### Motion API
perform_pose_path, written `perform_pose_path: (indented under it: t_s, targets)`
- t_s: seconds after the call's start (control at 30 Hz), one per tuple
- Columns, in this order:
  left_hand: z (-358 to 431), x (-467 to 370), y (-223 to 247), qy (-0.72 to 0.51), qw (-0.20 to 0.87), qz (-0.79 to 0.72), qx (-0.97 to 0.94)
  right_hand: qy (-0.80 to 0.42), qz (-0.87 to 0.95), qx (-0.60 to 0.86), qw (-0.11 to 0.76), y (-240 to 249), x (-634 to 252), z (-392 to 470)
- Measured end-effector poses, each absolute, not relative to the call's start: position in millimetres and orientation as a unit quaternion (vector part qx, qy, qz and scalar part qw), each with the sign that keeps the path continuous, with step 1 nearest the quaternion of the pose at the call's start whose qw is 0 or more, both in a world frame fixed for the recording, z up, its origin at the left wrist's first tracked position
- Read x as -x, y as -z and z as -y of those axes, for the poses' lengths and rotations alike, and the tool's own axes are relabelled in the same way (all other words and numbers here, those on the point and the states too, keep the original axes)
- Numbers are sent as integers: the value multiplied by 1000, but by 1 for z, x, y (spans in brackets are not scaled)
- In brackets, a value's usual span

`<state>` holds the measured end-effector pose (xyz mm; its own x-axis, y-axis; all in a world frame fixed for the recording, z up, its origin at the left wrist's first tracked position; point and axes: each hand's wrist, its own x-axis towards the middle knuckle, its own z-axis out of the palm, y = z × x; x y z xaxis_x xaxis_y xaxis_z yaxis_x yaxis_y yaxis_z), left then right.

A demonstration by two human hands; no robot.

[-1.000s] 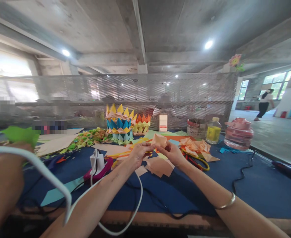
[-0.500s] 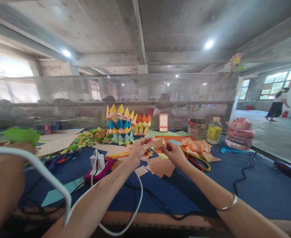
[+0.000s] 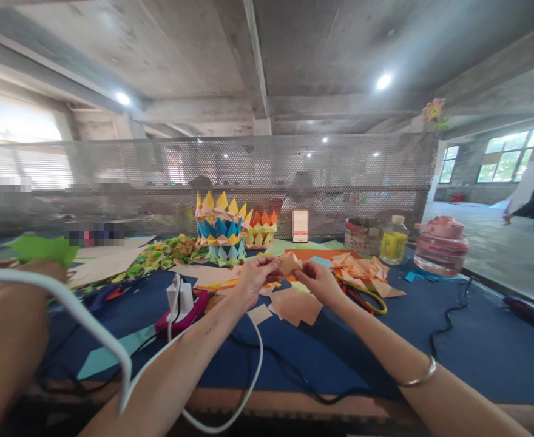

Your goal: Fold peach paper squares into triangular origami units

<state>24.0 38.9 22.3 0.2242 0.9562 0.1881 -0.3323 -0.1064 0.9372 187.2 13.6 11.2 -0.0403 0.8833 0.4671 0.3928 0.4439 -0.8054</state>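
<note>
A small peach paper piece point(image 3: 289, 264) is held between my two hands above the blue table. My left hand point(image 3: 256, 278) pinches its left side with thumb and fingers. On its right edge, my right hand point(image 3: 317, 279) has thumb and fingertips closed. Beneath them lie flat peach paper sheets point(image 3: 297, 305) and a small pale square point(image 3: 260, 314). To the right is a pile of folded orange paper pieces point(image 3: 360, 267), with yellow-handled scissors point(image 3: 377, 303) in front. Folded-paper rings in blue point(image 3: 224, 230), yellow and orange stand behind my left hand.
At left, a neighbour's hand point(image 3: 43, 273) is beside green paper point(image 3: 43, 249). A white cable loops over my left forearm near a magenta power strip point(image 3: 185, 315). A phone point(image 3: 300, 226), yellow bottle point(image 3: 393, 240) and pink jug point(image 3: 440, 246) stand behind.
The peach paper has tilted and changed shape slightly between my fingers. My hands stay in nearly the same place. The person walking in the background has moved right.
</note>
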Motion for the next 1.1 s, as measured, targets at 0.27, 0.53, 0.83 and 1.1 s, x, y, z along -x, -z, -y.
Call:
perform_pose_path:
  t_s: [0.27, 0.53, 0.83, 1.1]
  targets:
    - [-39, -23, -24, -548, 635, -288, -462, -428, 571, 428, 554, -24, -177, 2]
    - [-40, -25, -22, -548, 641, -269, -465, -457, 537, 451, 547, -24, -178, 1]
    - [-42, -25, -19, -546, 648, -250, -468, -520, 510, 423, 539, -24, -179, 2]
    - [-37, -26, -21, -510, 648, -269, -498, -467, 506, 439, 578, -23, -181, -3]
